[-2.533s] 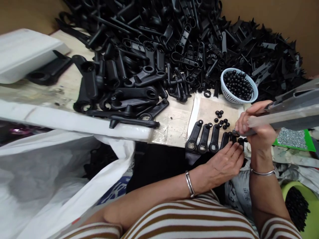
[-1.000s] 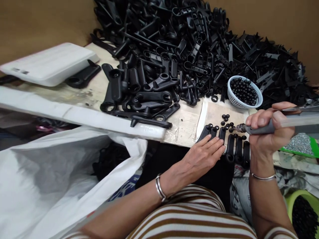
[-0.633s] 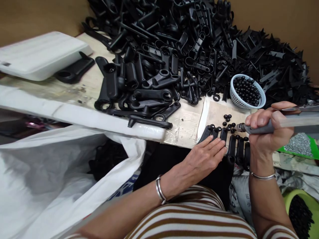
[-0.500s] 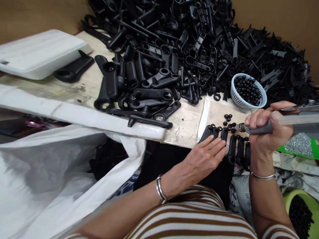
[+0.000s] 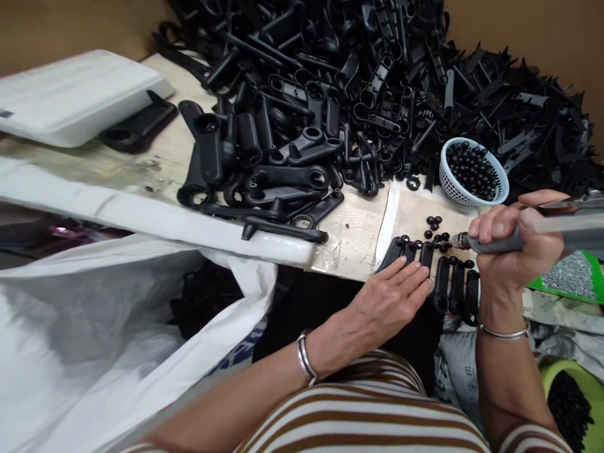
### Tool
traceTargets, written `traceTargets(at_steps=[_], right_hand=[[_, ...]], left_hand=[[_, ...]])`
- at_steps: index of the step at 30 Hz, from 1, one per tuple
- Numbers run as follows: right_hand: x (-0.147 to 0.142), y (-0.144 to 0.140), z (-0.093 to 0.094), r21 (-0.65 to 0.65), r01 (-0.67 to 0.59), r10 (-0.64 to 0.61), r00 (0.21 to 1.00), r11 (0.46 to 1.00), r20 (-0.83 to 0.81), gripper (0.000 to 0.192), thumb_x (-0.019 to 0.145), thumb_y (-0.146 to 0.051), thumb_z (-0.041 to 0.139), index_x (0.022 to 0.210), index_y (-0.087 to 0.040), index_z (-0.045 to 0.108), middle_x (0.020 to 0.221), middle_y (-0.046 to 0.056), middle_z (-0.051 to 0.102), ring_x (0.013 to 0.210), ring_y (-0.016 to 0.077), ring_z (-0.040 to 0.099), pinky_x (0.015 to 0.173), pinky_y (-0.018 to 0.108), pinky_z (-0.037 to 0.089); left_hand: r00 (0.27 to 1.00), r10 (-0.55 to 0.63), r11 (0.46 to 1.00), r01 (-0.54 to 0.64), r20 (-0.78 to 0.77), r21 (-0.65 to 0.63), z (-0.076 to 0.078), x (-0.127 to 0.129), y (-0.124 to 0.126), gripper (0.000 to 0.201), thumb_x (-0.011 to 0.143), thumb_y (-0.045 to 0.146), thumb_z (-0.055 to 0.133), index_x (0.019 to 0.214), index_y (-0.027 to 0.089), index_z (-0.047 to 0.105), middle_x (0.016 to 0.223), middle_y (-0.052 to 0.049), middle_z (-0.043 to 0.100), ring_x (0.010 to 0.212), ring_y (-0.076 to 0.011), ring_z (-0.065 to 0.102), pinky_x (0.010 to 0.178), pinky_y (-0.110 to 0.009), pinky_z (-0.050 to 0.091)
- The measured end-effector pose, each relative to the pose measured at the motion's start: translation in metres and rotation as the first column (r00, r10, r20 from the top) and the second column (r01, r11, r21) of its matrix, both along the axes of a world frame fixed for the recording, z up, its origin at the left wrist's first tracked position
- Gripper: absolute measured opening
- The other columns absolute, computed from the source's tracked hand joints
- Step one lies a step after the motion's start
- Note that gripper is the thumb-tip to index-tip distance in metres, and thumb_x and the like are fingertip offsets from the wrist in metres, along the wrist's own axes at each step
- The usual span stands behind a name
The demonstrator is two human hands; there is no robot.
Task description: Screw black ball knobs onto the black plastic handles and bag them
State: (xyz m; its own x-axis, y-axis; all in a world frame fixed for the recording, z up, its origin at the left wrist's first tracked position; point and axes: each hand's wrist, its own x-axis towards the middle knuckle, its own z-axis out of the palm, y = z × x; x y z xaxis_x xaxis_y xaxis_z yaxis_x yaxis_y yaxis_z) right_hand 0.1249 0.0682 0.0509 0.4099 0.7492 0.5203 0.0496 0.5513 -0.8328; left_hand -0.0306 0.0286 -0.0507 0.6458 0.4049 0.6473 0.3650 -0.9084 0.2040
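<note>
My left hand (image 5: 389, 299) lies flat with fingers outstretched over the lower parts of several black plastic crank handles (image 5: 391, 253) lined up at the table edge. My right hand (image 5: 538, 248) is wrapped round a grey power screwdriver (image 5: 582, 228), which points left. Its metal nose is close to the top end of the handle beside my left fingertips; whether the bit touches a screw is too small to tell. Small black knobs (image 5: 434, 226) sit just beyond the handles. Three more handles (image 5: 457, 286) with knobs at their tops lie side by side between my hands.
A light blue basket (image 5: 443, 176) of black knobs stands behind my right hand. A big heap of black plastic parts (image 5: 302, 63) covers the back. Screws (image 5: 569, 277) lie in a green tray (image 5: 595, 277) at right. A white box (image 5: 85, 94) sits at left, a white sack (image 5: 56, 340) below.
My right hand and the screwdriver have shifted slightly right, and more of the rightmost handle shows. My left hand stays on the handles. The view has shifted a little.
</note>
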Motion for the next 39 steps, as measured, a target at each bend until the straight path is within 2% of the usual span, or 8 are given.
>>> traceTargets(at_steps=[9,14,18,21,26,30,35,39], right_hand=[[-0.002,0.001,0.0,-0.033,-0.034,0.034,0.999,0.999,-0.014,0.015,0.066,-0.024,0.071,0.073,-0.025,0.058,0.042,-0.01,0.048,0.033,0.0105,0.04,0.035,0.027,0.038],[-0.008,0.006,-0.001,-0.026,-0.074,0.076,0.995,0.997,0.059,0.023,0.067,-0.026,0.074,0.063,-0.024,0.052,0.041,-0.01,0.047,0.031,0.0099,0.041,0.034,0.025,0.038],[-0.011,0.005,-0.004,-0.024,-0.086,0.087,0.995,0.996,0.047,0.026,0.067,-0.029,0.077,0.069,-0.025,0.051,0.043,-0.011,0.048,0.032,0.0095,0.039,0.033,0.025,0.039],[-0.009,0.006,-0.007,-0.046,-0.152,0.154,0.987,0.987,0.053,0.026,0.068,-0.028,0.077,0.07,-0.024,0.052,0.044,-0.01,0.049,0.033,0.009,0.041,0.034,0.024,0.04],[0.001,0.01,-0.009,-0.054,-0.223,0.227,0.972,0.973,0.062,0.018,0.068,-0.029,0.075,0.073,-0.023,0.059,0.042,-0.01,0.049,0.031,0.0095,0.04,0.033,0.025,0.039],[0.011,0.008,0.001,-0.121,-0.227,0.235,0.97,0.966,0.063,0.018,0.065,-0.028,0.072,0.08,-0.024,0.063,0.044,-0.009,0.051,0.035,0.0107,0.042,0.037,0.027,0.041],[0.007,-0.001,0.022,-0.023,-0.147,0.148,0.988,0.989,0.049,0.019,0.062,-0.028,0.07,0.08,-0.026,0.063,0.047,-0.009,0.05,0.037,0.0112,0.041,0.038,0.028,0.04],[-0.009,-0.004,0.019,-0.018,-0.221,0.222,0.972,0.975,0.082,0.013,0.068,-0.026,0.069,0.079,-0.025,0.062,0.046,-0.008,0.049,0.036,0.0108,0.042,0.038,0.027,0.04]], left_hand=[[1.0,-0.006,1.0,0.006,0.006,-0.004,0.002,-0.001,0.0,0.026,0.098,0.01,0.044,0.112,0.011,0.066,0.12,-0.01,0.071,0.113,-0.0212,0.067,0.105,-0.036,0.049],[1.0,-0.017,1.0,0.017,0.015,-0.008,0.003,-0.002,0.001,0.029,0.098,0.009,0.04,0.112,0.01,0.066,0.119,-0.011,0.071,0.112,-0.0206,0.068,0.104,-0.036,0.049],[1.0,-0.011,1.0,0.011,0.015,-0.018,0.004,-0.001,0.0,0.029,0.098,0.01,0.04,0.111,0.01,0.066,0.118,-0.011,0.071,0.112,-0.0201,0.067,0.104,-0.036,0.048],[1.0,-0.008,1.0,0.008,0.006,-0.025,0.003,0.001,-0.001,0.026,0.098,0.011,0.044,0.112,0.01,0.065,0.119,-0.011,0.071,0.113,-0.0205,0.067,0.105,-0.036,0.048],[0.999,0.03,1.0,-0.03,0.018,-0.006,0.001,0.006,-0.002,0.02,0.096,0.011,0.049,0.108,0.01,0.065,0.116,-0.01,0.072,0.11,-0.0211,0.068,0.104,-0.037,0.048],[0.999,0.036,0.999,-0.036,0.0,-0.015,0.003,0.008,-0.003,0.018,0.095,0.01,0.051,0.106,0.011,0.065,0.113,-0.009,0.072,0.106,-0.0195,0.069,0.102,-0.035,0.049],[0.999,0.036,0.999,-0.036,0.007,-0.04,0.003,0.009,-0.003,0.018,0.095,0.01,0.051,0.107,0.011,0.065,0.114,-0.009,0.071,0.108,-0.0183,0.068,0.105,-0.035,0.047],[0.999,0.048,0.999,-0.047,0.016,-0.027,0.001,0.01,-0.002,0.02,0.096,0.01,0.049,0.107,0.011,0.065,0.114,-0.009,0.072,0.107,-0.0188,0.068,0.103,-0.035,0.049]])
